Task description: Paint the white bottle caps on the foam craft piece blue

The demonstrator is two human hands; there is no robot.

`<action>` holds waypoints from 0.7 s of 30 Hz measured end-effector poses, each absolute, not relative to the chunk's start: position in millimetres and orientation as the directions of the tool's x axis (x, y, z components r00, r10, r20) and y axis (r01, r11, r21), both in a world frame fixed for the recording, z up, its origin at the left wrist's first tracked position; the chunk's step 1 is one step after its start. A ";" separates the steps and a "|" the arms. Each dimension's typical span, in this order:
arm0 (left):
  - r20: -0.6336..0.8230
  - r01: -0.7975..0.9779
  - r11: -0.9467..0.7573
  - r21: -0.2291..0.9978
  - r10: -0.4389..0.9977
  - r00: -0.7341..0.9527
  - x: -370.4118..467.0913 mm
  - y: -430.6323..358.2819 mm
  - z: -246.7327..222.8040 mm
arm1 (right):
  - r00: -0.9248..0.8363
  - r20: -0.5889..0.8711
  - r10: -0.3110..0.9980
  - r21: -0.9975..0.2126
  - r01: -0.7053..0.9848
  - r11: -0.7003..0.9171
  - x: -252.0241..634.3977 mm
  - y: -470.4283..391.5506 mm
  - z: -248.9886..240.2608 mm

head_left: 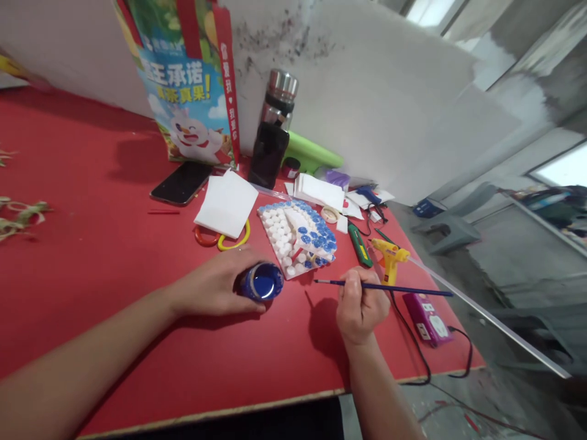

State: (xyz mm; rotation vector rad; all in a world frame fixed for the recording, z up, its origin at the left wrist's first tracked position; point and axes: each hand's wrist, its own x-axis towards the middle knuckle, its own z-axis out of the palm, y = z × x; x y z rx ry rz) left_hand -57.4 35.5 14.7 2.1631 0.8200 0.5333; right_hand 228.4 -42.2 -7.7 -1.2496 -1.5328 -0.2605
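My left hand point(220, 282) is wrapped around a small jar of blue paint point(265, 282), its mouth facing up. In my right hand point(362, 305) a thin dark-blue paintbrush point(408, 288) is pinched, lying nearly level with its tip pointing left, apart from the jar. Just beyond both hands sits a craft piece point(280, 235) covered with small white balls, some of them painted blue. Scissors with red and yellow handles point(233, 245) lie partly under white paper point(228, 203), behind my left hand.
A yellow glue gun point(389, 256) with a long glue stick, a green utility knife point(359, 245) and a purple box point(426, 319) with cables lie to the right. Farther back stand a printed bag point(192, 122), a steel bottle point(280, 91) and phones point(181, 183). The red table's front edge point(229, 417) is near.
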 end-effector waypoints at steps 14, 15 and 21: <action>0.063 0.412 -0.408 0.815 0.769 0.636 -51.5 34.9 13.0 | 0.402 0.633 0.662 -0.749 0.534 0.393 233.8 -29.8 -23.4; 0.067 0.415 -0.416 0.810 0.767 0.638 -51.7 35.0 12.6 | 0.412 0.616 0.672 -0.765 0.518 0.383 234.9 -28.7 -23.0; 0.079 0.419 -0.441 0.793 0.758 0.647 -55.2 39.2 7.8 | 0.518 0.538 0.665 -0.840 0.397 0.370 235.7 -23.4 -17.9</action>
